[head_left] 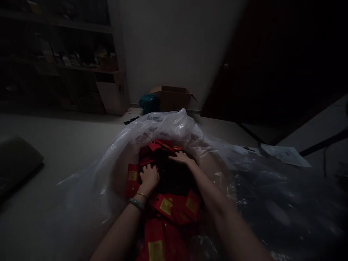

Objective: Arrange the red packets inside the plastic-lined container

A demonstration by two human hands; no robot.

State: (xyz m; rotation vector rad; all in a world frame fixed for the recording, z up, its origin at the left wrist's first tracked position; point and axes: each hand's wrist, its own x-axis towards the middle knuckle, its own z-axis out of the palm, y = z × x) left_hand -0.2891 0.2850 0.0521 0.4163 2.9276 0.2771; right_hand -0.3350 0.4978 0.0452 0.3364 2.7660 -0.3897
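A large clear plastic bag (174, 127) lies open in front of me, filled with many red packets (165, 206) bearing gold square labels. My left hand (149, 177), with a bracelet at the wrist, rests on the packets with fingers curled down into the pile. My right hand (181, 158) lies flat further in, fingers stretched out over the packets near a dark patch in the middle of the pile. Neither hand visibly holds a packet. The scene is dim.
The bag sits on a pale surface (67, 152). An open cardboard box (172, 97) and a teal bundle (149, 103) stand by the far wall. Shelves (62, 61) fill the left. A printed sheet (285, 154) lies at the right. A dark object (16, 159) sits at the left.
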